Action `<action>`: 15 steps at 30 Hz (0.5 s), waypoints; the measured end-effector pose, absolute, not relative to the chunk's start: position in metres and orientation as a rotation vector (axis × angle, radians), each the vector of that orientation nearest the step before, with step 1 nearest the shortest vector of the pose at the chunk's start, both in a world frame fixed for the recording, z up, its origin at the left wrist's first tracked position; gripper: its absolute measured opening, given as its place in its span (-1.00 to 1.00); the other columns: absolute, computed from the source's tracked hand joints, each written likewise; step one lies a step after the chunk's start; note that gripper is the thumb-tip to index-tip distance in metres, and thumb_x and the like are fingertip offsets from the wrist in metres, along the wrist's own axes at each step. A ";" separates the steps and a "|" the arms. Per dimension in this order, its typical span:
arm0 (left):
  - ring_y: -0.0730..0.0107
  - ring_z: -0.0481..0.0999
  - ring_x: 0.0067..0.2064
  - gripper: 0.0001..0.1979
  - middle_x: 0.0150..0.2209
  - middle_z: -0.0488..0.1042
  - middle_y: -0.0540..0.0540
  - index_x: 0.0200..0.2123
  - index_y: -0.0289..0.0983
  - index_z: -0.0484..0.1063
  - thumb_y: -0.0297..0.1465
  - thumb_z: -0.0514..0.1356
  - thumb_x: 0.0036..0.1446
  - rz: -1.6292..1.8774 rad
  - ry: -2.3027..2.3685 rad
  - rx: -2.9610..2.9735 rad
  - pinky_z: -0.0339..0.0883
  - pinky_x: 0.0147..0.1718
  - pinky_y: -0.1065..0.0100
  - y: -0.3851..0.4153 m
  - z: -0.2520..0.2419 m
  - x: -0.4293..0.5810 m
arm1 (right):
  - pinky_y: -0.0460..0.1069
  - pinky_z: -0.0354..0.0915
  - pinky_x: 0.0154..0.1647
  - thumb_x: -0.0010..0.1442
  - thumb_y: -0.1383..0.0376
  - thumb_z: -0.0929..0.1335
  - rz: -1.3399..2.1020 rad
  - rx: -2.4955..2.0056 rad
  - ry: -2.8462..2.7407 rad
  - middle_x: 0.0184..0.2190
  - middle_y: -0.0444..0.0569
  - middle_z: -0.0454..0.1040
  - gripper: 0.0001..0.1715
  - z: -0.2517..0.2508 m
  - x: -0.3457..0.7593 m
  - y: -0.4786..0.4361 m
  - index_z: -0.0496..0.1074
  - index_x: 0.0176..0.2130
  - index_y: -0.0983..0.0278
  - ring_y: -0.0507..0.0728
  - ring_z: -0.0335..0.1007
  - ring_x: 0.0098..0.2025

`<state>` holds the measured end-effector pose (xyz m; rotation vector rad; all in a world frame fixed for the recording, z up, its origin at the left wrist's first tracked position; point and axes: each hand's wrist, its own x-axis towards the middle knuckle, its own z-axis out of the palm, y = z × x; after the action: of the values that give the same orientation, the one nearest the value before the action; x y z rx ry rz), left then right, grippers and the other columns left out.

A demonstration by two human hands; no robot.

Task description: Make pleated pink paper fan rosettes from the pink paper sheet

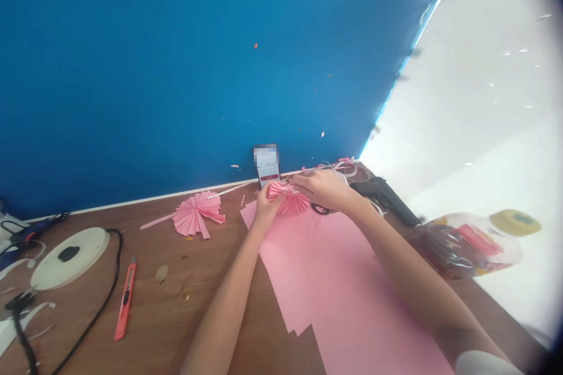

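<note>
The pink paper fan (295, 204) is narrowly pleated. Partly spread, it sits at the far end of the pink sheets (308, 258).

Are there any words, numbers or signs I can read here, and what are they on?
None can be read for sure.
Phone: part of the screen is pixelated; the rest, and any writing on its red bar, is too small and blurred.
Yellow lid: a green mark, too blurred to make out.
Pink fan in the hands: no writing shows.
</note>
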<state>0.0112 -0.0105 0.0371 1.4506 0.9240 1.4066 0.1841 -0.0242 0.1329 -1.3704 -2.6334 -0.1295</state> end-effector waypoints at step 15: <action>0.38 0.49 -0.19 -0.54 -0.21 0.48 -0.02 0.01 -0.11 0.34 -0.33 0.27 -0.01 1.201 0.652 0.940 0.30 -0.17 0.38 -0.013 0.019 0.004 | -0.08 -0.10 -0.48 0.28 0.27 0.18 -0.073 -1.266 -2.471 -0.30 -0.05 0.55 -0.69 0.132 0.185 -0.025 0.46 -0.15 0.19 0.06 0.36 -0.43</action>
<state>0.0040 -0.0131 0.0191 0.9395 0.6517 1.2006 0.1847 -0.0251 0.1323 -1.2664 -2.4707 -0.0732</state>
